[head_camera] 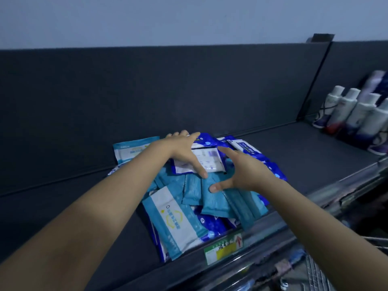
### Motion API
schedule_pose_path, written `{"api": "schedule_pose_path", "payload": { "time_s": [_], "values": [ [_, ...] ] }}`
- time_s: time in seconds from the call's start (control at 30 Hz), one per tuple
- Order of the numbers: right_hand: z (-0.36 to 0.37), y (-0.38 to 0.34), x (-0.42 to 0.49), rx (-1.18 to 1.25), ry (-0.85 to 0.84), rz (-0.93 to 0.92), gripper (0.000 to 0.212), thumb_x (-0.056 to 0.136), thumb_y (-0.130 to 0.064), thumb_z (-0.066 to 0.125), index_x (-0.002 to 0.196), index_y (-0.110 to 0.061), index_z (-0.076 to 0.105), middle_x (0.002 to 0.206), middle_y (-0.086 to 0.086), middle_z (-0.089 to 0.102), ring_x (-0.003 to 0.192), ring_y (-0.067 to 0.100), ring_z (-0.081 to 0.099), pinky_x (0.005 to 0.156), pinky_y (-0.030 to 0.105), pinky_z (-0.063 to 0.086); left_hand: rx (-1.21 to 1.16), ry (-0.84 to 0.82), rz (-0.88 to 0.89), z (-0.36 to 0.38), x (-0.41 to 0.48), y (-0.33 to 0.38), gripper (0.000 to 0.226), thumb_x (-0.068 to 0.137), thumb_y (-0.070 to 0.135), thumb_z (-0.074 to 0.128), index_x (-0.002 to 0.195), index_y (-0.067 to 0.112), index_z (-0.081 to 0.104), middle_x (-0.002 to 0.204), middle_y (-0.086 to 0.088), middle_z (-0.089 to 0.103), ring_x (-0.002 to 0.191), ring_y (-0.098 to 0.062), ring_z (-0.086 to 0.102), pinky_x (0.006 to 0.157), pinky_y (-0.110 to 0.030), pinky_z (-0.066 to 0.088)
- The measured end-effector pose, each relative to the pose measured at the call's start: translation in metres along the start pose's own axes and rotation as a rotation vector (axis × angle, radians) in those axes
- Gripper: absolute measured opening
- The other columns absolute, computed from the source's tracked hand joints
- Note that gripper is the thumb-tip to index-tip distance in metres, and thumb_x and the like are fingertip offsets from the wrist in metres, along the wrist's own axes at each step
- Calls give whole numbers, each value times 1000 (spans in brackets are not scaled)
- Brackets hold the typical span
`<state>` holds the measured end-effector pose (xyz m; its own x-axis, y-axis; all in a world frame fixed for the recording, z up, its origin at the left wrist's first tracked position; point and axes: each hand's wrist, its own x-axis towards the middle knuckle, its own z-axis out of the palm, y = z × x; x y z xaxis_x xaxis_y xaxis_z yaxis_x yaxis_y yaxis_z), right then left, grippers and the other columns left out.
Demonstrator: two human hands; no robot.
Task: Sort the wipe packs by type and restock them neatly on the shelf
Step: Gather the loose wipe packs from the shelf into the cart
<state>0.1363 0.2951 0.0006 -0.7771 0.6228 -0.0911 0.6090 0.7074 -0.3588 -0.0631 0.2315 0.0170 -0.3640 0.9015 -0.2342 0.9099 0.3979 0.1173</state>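
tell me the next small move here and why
Probably close the left hand on the dark blue pack it spans and lift it onto the bare shelf to the right. That pack lies atop the light blue packs, so the types are mixed; the right hand is open over the pile.

The dark grey shelf point(294, 148) carries a loose heap of wipe packs point(212, 203) near the middle of its front edge. Light teal packs point(172, 219) lie on top and towards the front, overlapping at odd angles. Dark blue packs point(212, 224) show beneath them and along the heap's right side. One teal pack point(132, 149) sits at the back left by the back panel point(147, 91). White bottles point(357, 114) stand in rows at the shelf's right end. A price label point(224, 247) is fixed to the front edge.
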Motion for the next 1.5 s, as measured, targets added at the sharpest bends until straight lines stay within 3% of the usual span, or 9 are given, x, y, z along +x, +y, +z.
{"api": "schedule_pose_path", "payload": {
  "time_s": [0.2,0.33,0.63,0.83,0.93,1.07,1.17,1.37,1.5],
  "values": [
    [-8,-1,-20,-7,-21,131,96,51,-72,77,130,-29,42,118,-9,54,100,15,54,83,33,47,8,282,106,3,3,5,86,61,57,73,131,18,41,127,-1,46,117,-23,47,87,-34,40],
    [-1,-3,-27,-211,-152,220,108,53,-63,82,140,-23,32,132,1,46,117,24,49,91,36,45,20,188,81,5,-2,8,70,65,58,67,120,20,46,119,-2,44,114,-24,43,80,-34,38],
    [2,10,-35,296,-51,442,97,55,-43,90,133,-14,40,118,0,50,106,20,51,93,35,48,-101,-13,-52,-9,-18,14,47,48,54,69,70,17,48,71,1,46,60,-19,39,55,-30,27],
    [11,13,-24,988,184,530,47,70,-24,85,104,-3,62,93,11,72,81,27,71,75,43,59,-156,188,-97,-4,-37,10,67,69,62,62,106,10,42,90,-1,50,82,-22,50,58,-31,33],
    [17,4,-16,1078,255,529,36,85,-26,72,109,-2,60,86,8,69,69,20,67,55,29,57,-143,258,-121,-4,-52,12,68,68,63,62,104,9,40,86,0,49,85,-24,50,55,-31,32],
    [31,-9,-1,591,211,511,53,92,-49,55,120,-5,52,114,11,59,105,29,59,90,40,50,-181,228,-126,1,-69,17,72,65,67,60,107,9,44,96,-4,52,87,-25,49,58,-32,33],
    [35,-18,4,492,174,498,60,95,-49,47,138,-7,40,132,14,52,115,31,53,85,33,45,-235,149,-121,14,-75,27,83,67,68,60,121,8,46,119,-9,54,105,-27,51,71,-32,36],
    [29,-25,10,1011,159,626,29,100,-36,39,108,-10,52,114,18,61,93,31,62,87,43,53,-290,160,-165,32,-75,53,96,77,64,56,143,2,24,142,-17,37,126,-32,42,84,-34,36],
    [18,-32,5,1439,112,595,59,94,-63,33,103,-10,57,97,12,65,77,26,62,72,35,52,-473,89,-172,23,-71,58,107,76,70,56,151,9,9,153,-14,22,134,-31,34,88,-35,35]
  ]
}}
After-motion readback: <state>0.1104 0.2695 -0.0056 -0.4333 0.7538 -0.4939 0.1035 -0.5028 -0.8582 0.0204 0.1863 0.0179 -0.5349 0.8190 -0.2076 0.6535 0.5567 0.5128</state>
